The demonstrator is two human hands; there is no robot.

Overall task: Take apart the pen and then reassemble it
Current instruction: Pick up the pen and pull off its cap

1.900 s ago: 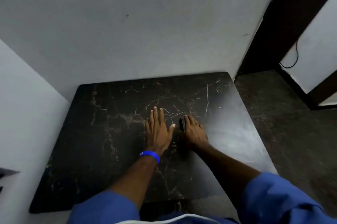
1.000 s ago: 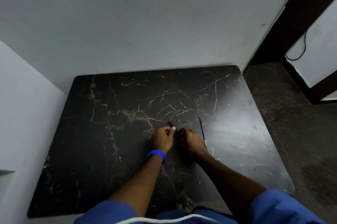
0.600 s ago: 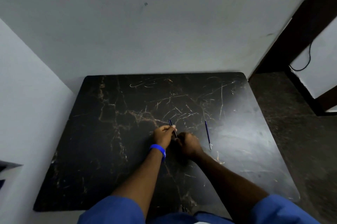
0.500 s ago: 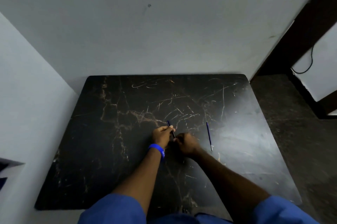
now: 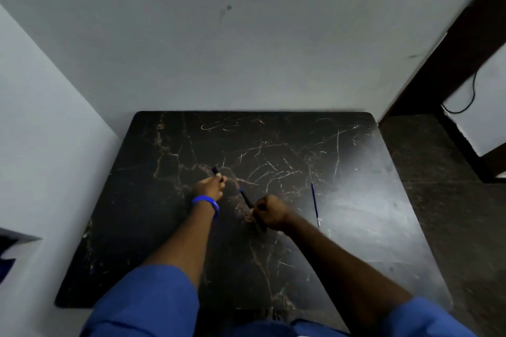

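Observation:
My left hand [image 5: 209, 188] is closed around a short dark pen piece [image 5: 215, 170] whose end sticks out past my fingers. My right hand [image 5: 269, 212] grips the dark pen barrel [image 5: 246, 197], which points up and left with a blue tip. The two pieces are apart, with a gap between them. A thin blue ink refill [image 5: 315, 203] lies by itself on the black marble table [image 5: 356, 227], to the right of my right hand.
The table sits in a corner, with a grey wall behind it and a white wall on the left. Dark floor and a dark door frame [image 5: 451, 62] are on the right. A blue band circles my left wrist [image 5: 206, 202].
My hands held the pen together near the table's middle; now they have pulled apart, the left one moving up and left with a separated piece. The refill stays where it lay.

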